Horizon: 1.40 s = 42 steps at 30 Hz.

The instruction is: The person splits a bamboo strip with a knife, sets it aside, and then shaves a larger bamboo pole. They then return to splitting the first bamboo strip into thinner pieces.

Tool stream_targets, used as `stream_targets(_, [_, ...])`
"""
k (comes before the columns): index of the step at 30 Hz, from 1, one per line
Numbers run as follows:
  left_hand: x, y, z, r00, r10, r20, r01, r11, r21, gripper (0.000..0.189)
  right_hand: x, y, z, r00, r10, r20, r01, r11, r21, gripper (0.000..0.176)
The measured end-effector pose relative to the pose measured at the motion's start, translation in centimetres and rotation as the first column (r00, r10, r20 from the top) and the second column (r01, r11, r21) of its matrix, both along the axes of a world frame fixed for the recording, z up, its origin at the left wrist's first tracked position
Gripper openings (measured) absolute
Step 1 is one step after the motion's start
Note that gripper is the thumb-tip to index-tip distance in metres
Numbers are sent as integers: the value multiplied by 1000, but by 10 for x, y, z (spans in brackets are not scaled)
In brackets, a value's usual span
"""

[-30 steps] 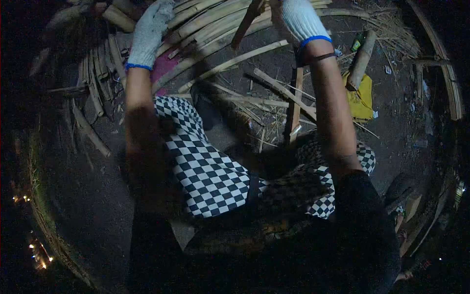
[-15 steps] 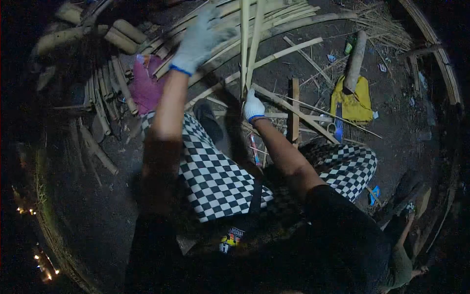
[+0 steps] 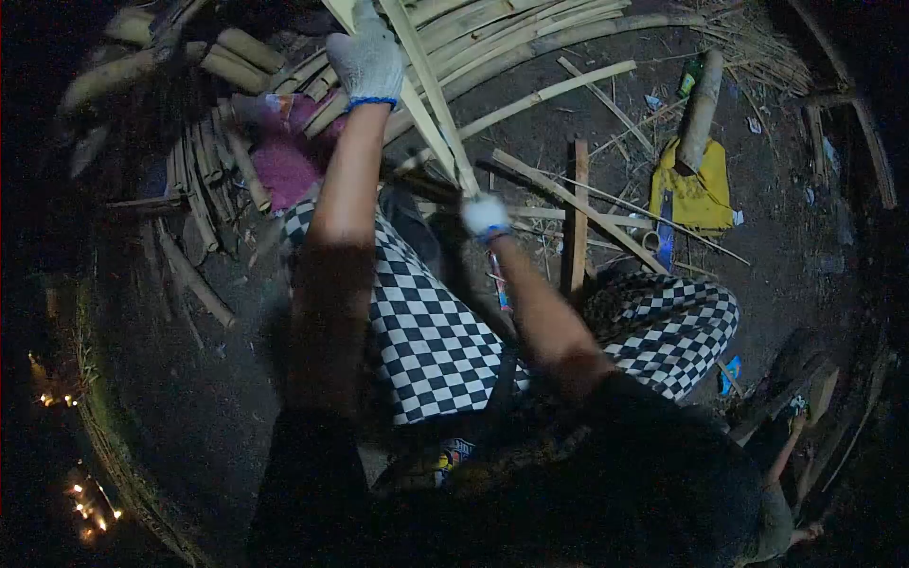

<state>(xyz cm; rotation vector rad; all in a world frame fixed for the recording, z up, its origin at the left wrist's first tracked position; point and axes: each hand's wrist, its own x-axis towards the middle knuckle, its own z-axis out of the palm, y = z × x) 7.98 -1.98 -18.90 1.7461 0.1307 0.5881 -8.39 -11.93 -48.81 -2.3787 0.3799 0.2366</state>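
Note:
My left hand (image 3: 365, 64), in a white knit glove with a blue cuff, is closed around one half of a split bamboo strip (image 3: 418, 115) at the upper middle. The other half spreads away to its right, and the two halves come together lower down. There my right hand (image 3: 485, 216), gloved the same way and a little blurred, is closed at the joined lower end. Its fingers are partly hidden. Behind my left hand lie several long pale bamboo strips (image 3: 559, 33) on the ground.
Cut bamboo pieces (image 3: 248, 62) lie upper left near a purple cloth (image 3: 279, 170). A brown wooden stick (image 3: 576, 218) lies right of my right hand. Further right, a bamboo log (image 3: 701, 109) rests on a yellow bag (image 3: 705, 194). Another person's arm (image 3: 784, 454) shows lower right.
My left hand, open and blurred before, has come down and closed on one half of the strip. The split strip has tilted to the left, and its halves are further apart.

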Motion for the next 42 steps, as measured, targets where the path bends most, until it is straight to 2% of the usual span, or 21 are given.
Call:
stream_targets(1, [-5,-4,-4,1000,-2,-15,2,1000,3,42,-3,45,-62,997,-26,75,44,970,-240,28])
stream_targets(3, [-2,-4,-5,985,156,70,-167,966,195,44,22,100,-82,995,-36,91,57,967,-246,25])
stream_targets(5, [10,12,-18,988,146,53,-151,980,128,47,6,67,-32,917,346,199,-275,909,-314,26])
stream_targets(7, [12,14,-4,981,192,6,-192,981,-29,54,19,26,-28,986,138,90,-131,989,-74,23])
stream_targets(9, [12,8,-7,998,65,10,-66,997,30,54,16,-26,44,709,698,-103,-695,667,-269,30])
stream_targets(13, [-9,-15,10,993,-79,-89,87,992,95,64,13,-37,78,699,666,-261,-715,647,-264,37])
stream_targets(15, [-10,-19,24,981,42,-190,-54,997,-56,74,2,-13,102,985,69,-158,-82,993,-80,44])
stream_targets(17, [3,-12,8,966,237,-103,-212,955,206,64,-2,7,65,991,0,-131,-13,995,-95,44])
stream_targets(19, [-5,-12,-1,999,13,-43,-1,965,261,60,29,-41,-5,874,439,-208,-484,818,-309,43])
stream_targets(20, [-5,-8,-17,872,-27,490,-424,460,780,47,74,-119,-59,308,942,-133,-881,230,-413,35])
stream_targets(21, [-15,-16,-26,879,-31,476,-412,456,789,47,91,-205,-61,405,877,-259,-907,420,7,39])
stream_targets(22, [-16,-23,-24,961,-134,240,15,897,442,41,115,-243,-23,429,812,-396,-731,570,375,44])
stream_targets(23, [-15,-25,-20,923,-375,85,384,910,-156,35,122,-269,12,502,719,-482,-745,642,181,41])
stream_targets(25, [-8,-20,-16,930,-367,36,364,898,-247,30,87,-268,107,778,409,-478,-600,709,-370,35])
stream_targets(27, [-18,-15,3,930,-363,56,346,813,-468,30,49,-253,142,897,278,-343,-422,766,-485,29])
stream_targets(29, [-20,-17,1,939,-340,55,331,849,-412,32,20,-257,110,874,322,-364,-400,901,-165,26])
stream_targets(31, [-16,-19,2,916,-399,40,375,818,-435,32,4,-268,-19,471,805,-359,-806,228,-546,20])
stream_targets(33, [-15,-16,-3,898,-436,60,428,833,-350,30,-28,-214,1,765,603,-224,-643,706,-297,21])
stream_targets(39, [-25,-4,4,895,-442,-56,421,880,-218,38,-35,-119,44,493,769,-406,-860,360,-361,29])
stream_targets(41, [-38,-5,10,875,-477,-78,439,852,-286,36,-38,-90,161,852,258,-455,-290,957,-1,30])
stream_targets(42, [-47,-5,19,875,-470,-111,427,861,-277,35,-37,-102,140,892,404,-204,-414,910,-7,33])
